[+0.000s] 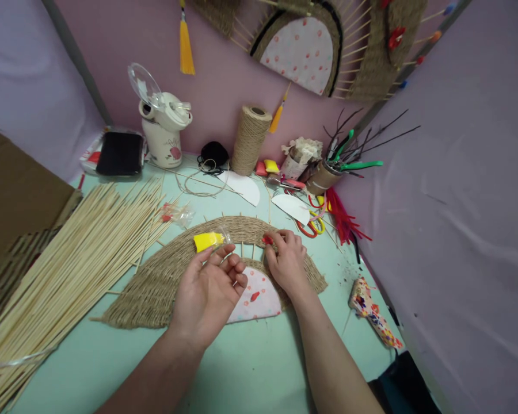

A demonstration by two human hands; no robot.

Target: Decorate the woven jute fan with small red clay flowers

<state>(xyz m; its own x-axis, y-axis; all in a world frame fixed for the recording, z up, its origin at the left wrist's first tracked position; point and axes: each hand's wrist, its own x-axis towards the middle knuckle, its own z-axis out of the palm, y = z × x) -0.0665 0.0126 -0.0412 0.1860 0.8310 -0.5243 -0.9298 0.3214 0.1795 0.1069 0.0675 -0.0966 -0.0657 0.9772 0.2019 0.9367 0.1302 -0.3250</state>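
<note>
Closely bent, the fingers of the right hand [288, 263] touch a red piece [267, 239] on the fan [144, 290]; whether they grip it I cannot tell. The left hand [208, 293], palm up, has its fingers parted and loosely curled around nothing, a yellow packet [206, 242] just beyond them. Sticks [82, 247] lie left of the fan, a glue gun [374, 313] right, on the surface [250, 371].

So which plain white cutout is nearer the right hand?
The white cutout beside the scissors; the other lies farther off, by the twine spool.
</note>
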